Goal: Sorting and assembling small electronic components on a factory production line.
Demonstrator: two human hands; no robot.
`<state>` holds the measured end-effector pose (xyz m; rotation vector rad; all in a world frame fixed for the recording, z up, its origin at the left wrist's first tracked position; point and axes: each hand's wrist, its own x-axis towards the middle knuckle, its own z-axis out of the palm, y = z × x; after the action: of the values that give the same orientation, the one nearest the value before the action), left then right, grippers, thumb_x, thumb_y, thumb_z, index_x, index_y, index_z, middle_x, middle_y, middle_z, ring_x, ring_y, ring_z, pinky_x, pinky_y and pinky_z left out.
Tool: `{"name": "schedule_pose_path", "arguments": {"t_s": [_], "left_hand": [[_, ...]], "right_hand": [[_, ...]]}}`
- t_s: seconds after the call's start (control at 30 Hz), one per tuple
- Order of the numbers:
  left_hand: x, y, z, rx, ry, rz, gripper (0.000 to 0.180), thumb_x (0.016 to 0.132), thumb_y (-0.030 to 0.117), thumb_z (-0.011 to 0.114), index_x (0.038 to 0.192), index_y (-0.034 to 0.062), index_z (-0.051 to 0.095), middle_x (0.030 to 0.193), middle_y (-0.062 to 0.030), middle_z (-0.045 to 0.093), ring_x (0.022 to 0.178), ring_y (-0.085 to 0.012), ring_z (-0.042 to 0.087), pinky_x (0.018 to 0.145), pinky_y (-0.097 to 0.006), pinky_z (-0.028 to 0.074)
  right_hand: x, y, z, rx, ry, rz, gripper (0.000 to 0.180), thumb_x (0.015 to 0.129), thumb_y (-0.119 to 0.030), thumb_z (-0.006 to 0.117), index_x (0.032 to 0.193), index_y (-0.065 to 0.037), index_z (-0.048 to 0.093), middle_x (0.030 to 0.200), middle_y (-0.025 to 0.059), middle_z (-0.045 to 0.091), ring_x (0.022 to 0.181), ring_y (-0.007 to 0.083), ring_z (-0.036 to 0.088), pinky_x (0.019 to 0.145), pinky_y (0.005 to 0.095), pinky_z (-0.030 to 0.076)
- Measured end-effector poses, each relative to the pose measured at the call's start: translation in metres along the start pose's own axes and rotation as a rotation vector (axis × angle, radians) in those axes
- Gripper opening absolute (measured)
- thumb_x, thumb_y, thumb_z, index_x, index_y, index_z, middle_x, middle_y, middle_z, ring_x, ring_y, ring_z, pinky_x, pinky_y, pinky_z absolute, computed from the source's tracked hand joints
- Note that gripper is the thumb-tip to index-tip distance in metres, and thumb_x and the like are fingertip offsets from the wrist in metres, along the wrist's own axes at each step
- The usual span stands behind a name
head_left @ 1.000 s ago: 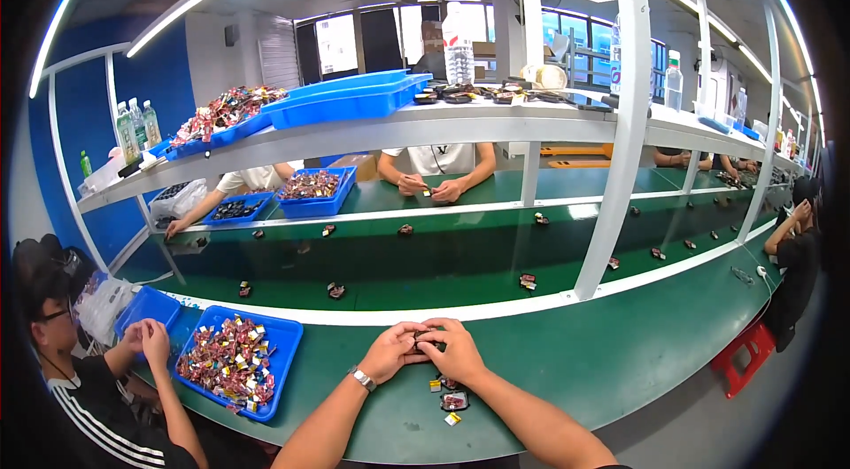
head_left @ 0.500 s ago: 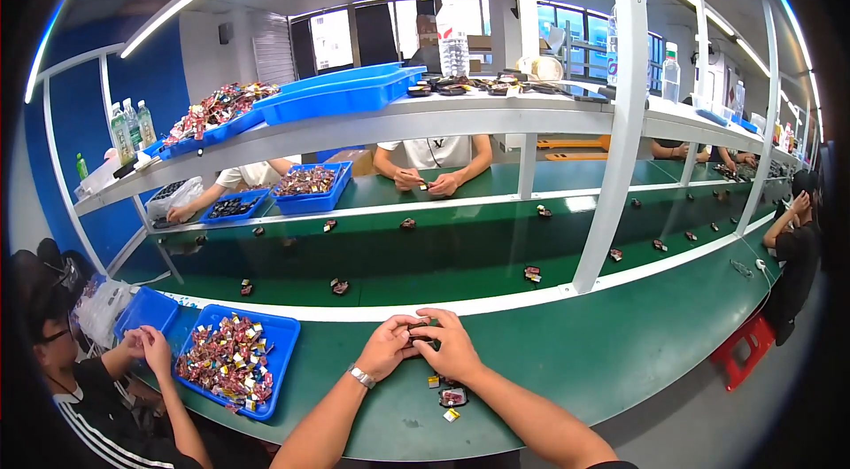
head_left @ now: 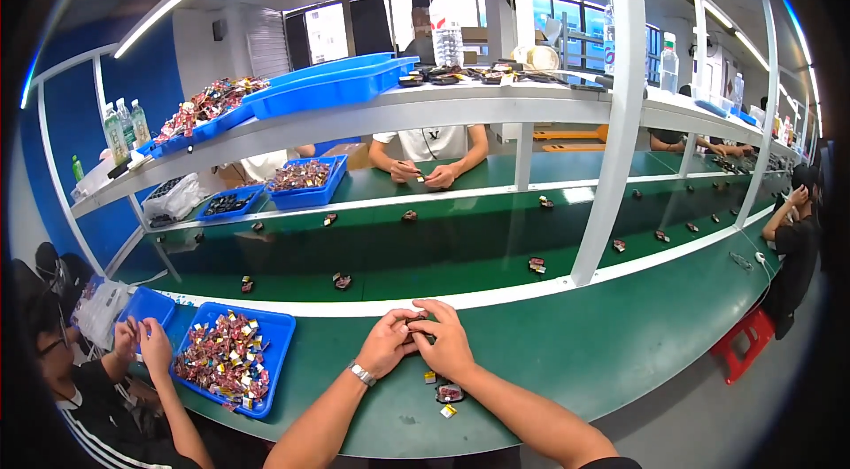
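Note:
Both hands meet over the green bench, a little short of the white rail. My left hand (head_left: 384, 345), with a metal-banded watch at its wrist, has its fingers curled round one side of a small dark part (head_left: 414, 321). From the other side my right hand (head_left: 450, 348) closes on the same part, thumb and fingertips against it. Fingers cover most of the part. Just below my hands lies a black casing with a reddish board (head_left: 450, 393). Beside it are two small yellow-and-white pieces, one above (head_left: 430, 377) and one below (head_left: 448, 411).
Left of my arms stands a blue tray (head_left: 285, 347) heaped with red, white and yellow parts. A co-worker's hands (head_left: 142, 343) are beyond it. Past the rail, a dark green belt (head_left: 443, 279) carries scattered small assemblies. A white post (head_left: 611, 159) and shelf (head_left: 496, 110) rise ahead.
My right fingers have drawn in slightly round the dark part; both hands stay together. The view has shifted slightly. At left, the co-worker's hands have moved a little.

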<state>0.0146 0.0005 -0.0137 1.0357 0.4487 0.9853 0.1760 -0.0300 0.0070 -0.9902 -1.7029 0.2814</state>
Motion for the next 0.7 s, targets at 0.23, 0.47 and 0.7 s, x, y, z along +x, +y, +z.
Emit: {"name": "schedule_pose_path", "arguments": {"t_s": [0.23, 0.47, 0.7], "left_hand": [[-0.003, 0.005, 0.003, 0.005, 0.027, 0.035, 0.024, 0.099, 0.008, 0.046, 0.123, 0.0062, 0.046, 0.128, -0.0107, 0.053, 0.115, -0.0207, 0.055, 0.102, -0.044, 0.046], [-0.001, 0.001, -0.001, -0.030, 0.057, -0.024, 0.025, 0.099, 0.008, 0.045, 0.125, 0.0052, 0.045, 0.118, -0.0091, 0.056, 0.111, -0.0194, 0.057, 0.101, -0.043, 0.047], [-0.003, 0.004, 0.001, 0.001, 0.077, -0.017, 0.027, 0.100, 0.009, 0.045, 0.126, 0.0040, 0.044, 0.115, -0.0089, 0.058, 0.109, -0.0191, 0.058, 0.100, -0.042, 0.049]], "right_hand": [[0.001, -0.001, -0.005, -0.063, -0.027, -0.099, 0.018, 0.077, -0.006, 0.068, 0.095, -0.007, 0.070, 0.124, 0.0099, 0.059, 0.119, 0.0323, 0.051, 0.099, 0.0416, 0.043], [0.008, -0.006, -0.012, -0.088, 0.032, -0.116, 0.013, 0.076, -0.006, 0.069, 0.089, -0.006, 0.067, 0.101, 0.0069, 0.061, 0.095, 0.0264, 0.060, 0.078, 0.0363, 0.052], [0.007, -0.003, -0.007, -0.168, 0.044, -0.189, 0.012, 0.075, -0.006, 0.069, 0.087, -0.007, 0.066, 0.093, 0.0046, 0.061, 0.087, 0.0244, 0.060, 0.072, 0.0349, 0.053]]}}
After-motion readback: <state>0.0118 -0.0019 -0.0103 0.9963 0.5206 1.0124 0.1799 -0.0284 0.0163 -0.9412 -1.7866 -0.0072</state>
